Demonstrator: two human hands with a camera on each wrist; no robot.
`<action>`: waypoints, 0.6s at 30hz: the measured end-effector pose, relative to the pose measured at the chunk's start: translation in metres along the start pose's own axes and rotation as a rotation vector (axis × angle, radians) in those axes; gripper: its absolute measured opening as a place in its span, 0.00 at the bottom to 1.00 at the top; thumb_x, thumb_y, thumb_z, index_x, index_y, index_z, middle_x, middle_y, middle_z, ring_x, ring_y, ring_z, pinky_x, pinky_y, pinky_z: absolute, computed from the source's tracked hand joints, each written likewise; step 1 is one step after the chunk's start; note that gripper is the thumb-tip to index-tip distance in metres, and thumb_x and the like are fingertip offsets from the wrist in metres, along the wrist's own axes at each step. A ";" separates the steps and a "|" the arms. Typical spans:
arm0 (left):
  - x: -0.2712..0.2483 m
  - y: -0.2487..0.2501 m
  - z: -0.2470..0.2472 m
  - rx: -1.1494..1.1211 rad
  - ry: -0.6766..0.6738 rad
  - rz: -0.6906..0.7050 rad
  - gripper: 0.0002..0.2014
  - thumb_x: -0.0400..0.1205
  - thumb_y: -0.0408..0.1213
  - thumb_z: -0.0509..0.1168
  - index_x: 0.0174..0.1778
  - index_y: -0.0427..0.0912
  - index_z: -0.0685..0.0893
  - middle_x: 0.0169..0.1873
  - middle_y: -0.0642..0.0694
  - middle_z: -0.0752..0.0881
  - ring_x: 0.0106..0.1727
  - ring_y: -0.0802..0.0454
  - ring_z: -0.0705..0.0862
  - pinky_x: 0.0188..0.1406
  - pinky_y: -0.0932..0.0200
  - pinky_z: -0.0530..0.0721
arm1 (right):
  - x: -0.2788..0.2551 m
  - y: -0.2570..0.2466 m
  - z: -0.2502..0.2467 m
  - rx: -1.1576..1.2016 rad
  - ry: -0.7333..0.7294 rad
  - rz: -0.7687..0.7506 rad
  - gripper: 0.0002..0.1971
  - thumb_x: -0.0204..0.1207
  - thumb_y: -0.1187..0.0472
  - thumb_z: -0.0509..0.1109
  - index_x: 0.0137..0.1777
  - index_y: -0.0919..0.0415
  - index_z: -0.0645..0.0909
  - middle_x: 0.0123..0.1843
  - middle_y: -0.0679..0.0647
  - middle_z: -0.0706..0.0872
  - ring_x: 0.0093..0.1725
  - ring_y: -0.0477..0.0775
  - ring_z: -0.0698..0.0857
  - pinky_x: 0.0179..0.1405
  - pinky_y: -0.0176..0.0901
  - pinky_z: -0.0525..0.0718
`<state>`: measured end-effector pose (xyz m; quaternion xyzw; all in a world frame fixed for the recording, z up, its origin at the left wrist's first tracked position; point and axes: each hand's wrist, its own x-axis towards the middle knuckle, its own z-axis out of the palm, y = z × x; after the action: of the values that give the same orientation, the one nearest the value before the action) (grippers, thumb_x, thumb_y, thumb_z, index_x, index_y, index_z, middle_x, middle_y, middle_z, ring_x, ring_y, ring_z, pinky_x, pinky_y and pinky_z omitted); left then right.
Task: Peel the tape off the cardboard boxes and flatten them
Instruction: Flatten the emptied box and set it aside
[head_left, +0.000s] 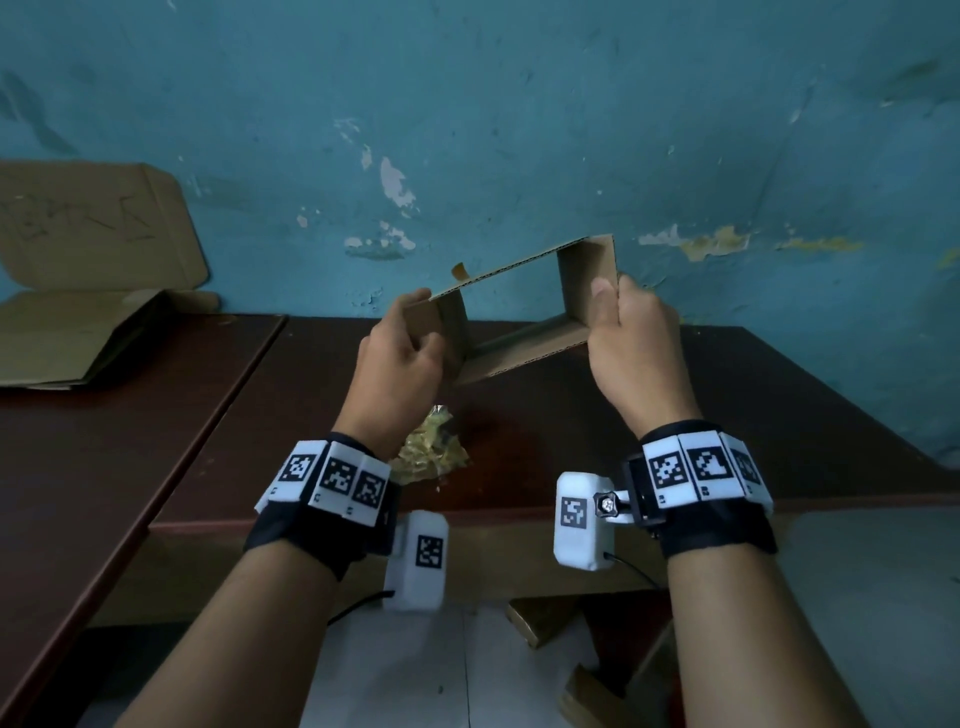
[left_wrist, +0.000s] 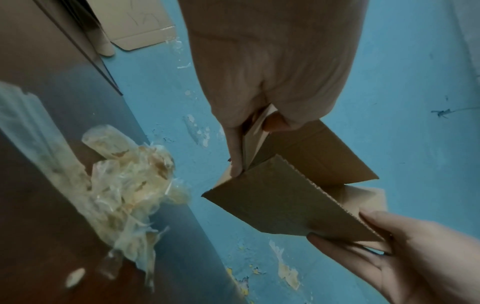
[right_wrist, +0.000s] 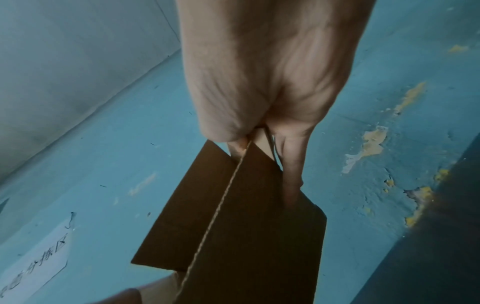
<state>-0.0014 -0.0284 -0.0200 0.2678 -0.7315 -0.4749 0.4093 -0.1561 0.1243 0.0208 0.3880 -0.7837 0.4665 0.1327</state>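
Small brown corrugated cardboard box (head_left: 511, 306), both ends open, held in the air above the dark red-brown wooden bench (head_left: 649, 415), in front of the peeling blue painted wall (head_left: 519, 130). Box skewed into a slanted parallelogram, not flat.

Left hand (head_left: 400, 364): fingers and thumb curled round the box's left end panel, pinching it. Right hand (head_left: 631, 338): grips the right end panel, thumb on the inner face, fingers behind.

A small brownish scrap of tape (head_left: 458, 270) sticks up at the box's upper far edge.

Crumpled wad of clear yellowish peeled tape (head_left: 434, 452) lies on the bench below the left wrist. Flattened brown cardboard sheets (head_left: 78, 332) are stacked at the far left of the bench, one flap leaning against the wall.
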 end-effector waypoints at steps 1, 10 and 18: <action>-0.001 0.001 -0.001 -0.001 0.005 0.009 0.27 0.88 0.32 0.62 0.84 0.56 0.74 0.57 0.39 0.86 0.47 0.50 0.89 0.46 0.41 0.95 | 0.000 0.000 0.001 0.009 0.017 -0.007 0.22 0.98 0.56 0.56 0.36 0.52 0.67 0.32 0.49 0.73 0.29 0.46 0.72 0.26 0.37 0.69; -0.002 0.007 0.008 -0.026 -0.034 0.051 0.21 0.87 0.39 0.65 0.75 0.63 0.81 0.66 0.44 0.84 0.57 0.47 0.88 0.50 0.45 0.93 | 0.000 -0.007 0.010 0.220 0.105 -0.072 0.17 0.96 0.52 0.61 0.45 0.57 0.80 0.34 0.49 0.79 0.31 0.43 0.77 0.33 0.40 0.73; 0.000 0.027 0.004 -0.311 -0.042 -0.109 0.14 0.80 0.44 0.58 0.49 0.63 0.89 0.57 0.32 0.88 0.63 0.28 0.86 0.63 0.25 0.86 | -0.007 -0.015 0.010 0.584 -0.054 0.078 0.42 0.82 0.28 0.61 0.93 0.46 0.64 0.91 0.46 0.71 0.87 0.43 0.71 0.72 0.26 0.72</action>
<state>-0.0047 -0.0152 0.0036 0.2305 -0.6421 -0.6094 0.4040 -0.1387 0.1153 0.0206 0.3917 -0.6341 0.6663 -0.0235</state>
